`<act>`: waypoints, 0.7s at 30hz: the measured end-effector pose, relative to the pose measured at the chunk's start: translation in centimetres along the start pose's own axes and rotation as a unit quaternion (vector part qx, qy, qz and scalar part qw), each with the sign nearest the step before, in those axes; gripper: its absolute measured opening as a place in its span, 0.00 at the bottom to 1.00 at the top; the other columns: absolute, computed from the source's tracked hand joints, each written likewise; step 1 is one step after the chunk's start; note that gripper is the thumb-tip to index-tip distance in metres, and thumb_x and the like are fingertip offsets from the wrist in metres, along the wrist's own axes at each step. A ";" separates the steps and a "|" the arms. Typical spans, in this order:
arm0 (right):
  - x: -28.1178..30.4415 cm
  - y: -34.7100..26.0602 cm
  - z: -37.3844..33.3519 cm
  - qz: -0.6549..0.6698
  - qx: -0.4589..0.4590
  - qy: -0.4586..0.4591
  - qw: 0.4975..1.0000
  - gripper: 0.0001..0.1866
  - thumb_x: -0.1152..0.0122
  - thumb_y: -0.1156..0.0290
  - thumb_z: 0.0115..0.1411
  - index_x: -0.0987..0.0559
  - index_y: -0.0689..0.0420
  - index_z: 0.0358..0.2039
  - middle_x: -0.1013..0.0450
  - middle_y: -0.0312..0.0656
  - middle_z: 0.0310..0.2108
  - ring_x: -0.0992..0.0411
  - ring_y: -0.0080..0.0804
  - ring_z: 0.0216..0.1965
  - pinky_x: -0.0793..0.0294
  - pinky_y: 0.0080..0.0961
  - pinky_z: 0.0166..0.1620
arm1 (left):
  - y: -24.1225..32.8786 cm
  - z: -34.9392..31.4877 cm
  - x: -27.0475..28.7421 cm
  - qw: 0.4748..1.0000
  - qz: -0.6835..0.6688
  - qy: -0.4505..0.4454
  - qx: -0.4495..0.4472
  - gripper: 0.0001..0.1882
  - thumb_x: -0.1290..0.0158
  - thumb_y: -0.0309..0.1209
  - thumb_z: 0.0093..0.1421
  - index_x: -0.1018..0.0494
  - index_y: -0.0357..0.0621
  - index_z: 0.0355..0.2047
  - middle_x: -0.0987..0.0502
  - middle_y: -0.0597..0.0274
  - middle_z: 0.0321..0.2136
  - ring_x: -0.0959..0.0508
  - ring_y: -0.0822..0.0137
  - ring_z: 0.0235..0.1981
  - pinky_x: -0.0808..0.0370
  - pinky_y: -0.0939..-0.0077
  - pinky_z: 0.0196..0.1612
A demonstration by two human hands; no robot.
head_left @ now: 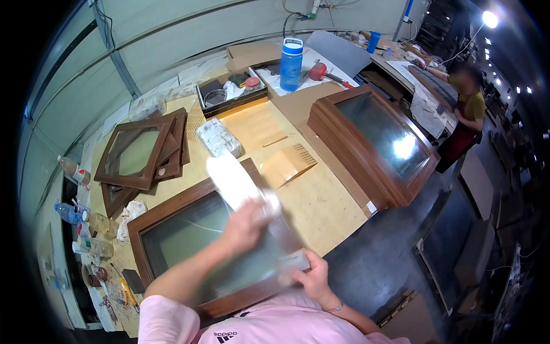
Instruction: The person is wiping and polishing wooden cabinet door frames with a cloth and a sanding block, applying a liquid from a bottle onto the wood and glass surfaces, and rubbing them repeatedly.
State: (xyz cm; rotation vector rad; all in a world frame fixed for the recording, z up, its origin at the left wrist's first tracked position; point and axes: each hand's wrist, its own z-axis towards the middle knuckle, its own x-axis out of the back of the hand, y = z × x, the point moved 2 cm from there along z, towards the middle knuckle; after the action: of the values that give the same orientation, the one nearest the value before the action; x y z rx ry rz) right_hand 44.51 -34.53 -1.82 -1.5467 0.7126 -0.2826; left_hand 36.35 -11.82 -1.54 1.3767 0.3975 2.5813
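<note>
A brown wooden window frame [172, 209] with a glass pane lies on the bench right below me. My left hand [246, 223] is over the pane's right part and grips a white cloth [234, 180], which is blurred by motion and stretches up past the frame's far corner. My right hand [314, 278] is at the frame's near right edge, fingers closed on a pale flat piece [293, 262] lying against the frame. What that piece is I cannot tell.
A second large framed window [372, 140] lies to the right. Small brown frames [143, 152] are stacked at the left. Behind them are a white wrapped block [219, 137], a black tray [232, 94], a blue bottle [291, 64] and a red mallet [318, 71]. Another person [467, 109] works at the far right.
</note>
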 end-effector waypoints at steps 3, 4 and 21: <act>0.7 -2.0 -0.7 0.263 -0.050 0.140 0.953 0.16 0.42 0.79 0.57 0.29 0.63 0.47 0.24 0.47 0.37 0.23 0.38 0.33 0.21 0.33 0.32 | 6.9 -3.3 4.2 0.907 -0.371 -0.187 0.063 0.17 0.48 0.19 0.47 0.18 0.43 0.38 0.18 0.52 0.36 0.19 0.56 0.39 0.23 0.64 0.48; 1.3 -3.4 -0.8 0.243 -0.003 0.149 0.958 0.16 0.42 0.78 0.57 0.30 0.64 0.47 0.24 0.49 0.37 0.23 0.39 0.35 0.21 0.33 0.32 | 7.6 -3.6 6.0 0.845 -0.463 -0.237 0.125 0.16 0.45 0.20 0.48 0.18 0.40 0.38 0.18 0.53 0.39 0.18 0.56 0.38 0.23 0.67 0.47; 4.6 -4.9 -2.9 -0.058 0.108 0.225 0.967 0.11 0.39 0.80 0.58 0.27 0.63 0.42 0.24 0.41 0.37 0.26 0.22 0.35 0.25 0.22 0.38 | 5.9 -8.7 9.8 0.947 -0.238 -0.085 0.201 0.15 0.45 0.22 0.40 0.18 0.43 0.30 0.20 0.58 0.32 0.22 0.59 0.35 0.26 0.67 0.42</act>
State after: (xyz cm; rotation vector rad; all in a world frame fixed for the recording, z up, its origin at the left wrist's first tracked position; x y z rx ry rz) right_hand 47.70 -39.79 2.13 -1.3264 0.9097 -0.7918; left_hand 23.41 -15.82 3.37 1.3876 1.1200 2.0384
